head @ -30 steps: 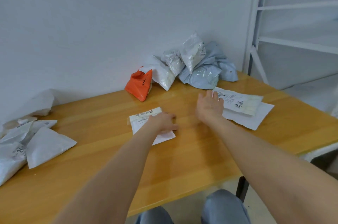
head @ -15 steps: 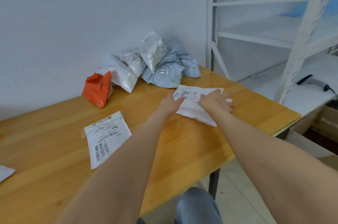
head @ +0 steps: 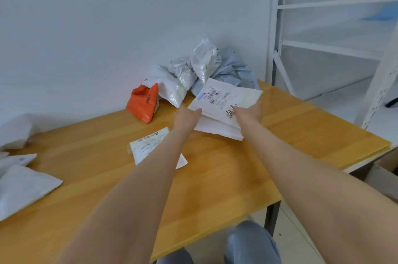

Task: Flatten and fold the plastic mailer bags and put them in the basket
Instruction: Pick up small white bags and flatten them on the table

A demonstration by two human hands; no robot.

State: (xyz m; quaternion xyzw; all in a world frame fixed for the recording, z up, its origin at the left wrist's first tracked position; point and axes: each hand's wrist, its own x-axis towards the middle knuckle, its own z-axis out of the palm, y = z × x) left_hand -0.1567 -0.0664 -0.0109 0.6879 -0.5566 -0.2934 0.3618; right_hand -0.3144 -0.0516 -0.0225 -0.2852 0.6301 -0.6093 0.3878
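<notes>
Labelled white mailer [head: 224, 99], flat on the surface [head: 215, 188] half a second earlier, now raised and tilted above it; left hand [head: 187, 116] and right hand [head: 247, 112] grip its near edge, fingers beneath. Crumpled mailer pile [head: 193, 74] just behind.

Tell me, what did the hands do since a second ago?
The left hand let go of the small mailer and moved right. It and the right hand took hold of the labelled mailer and tipped it up off the table. The small mailer, the orange bag and the crumpled pile stayed put.
</notes>
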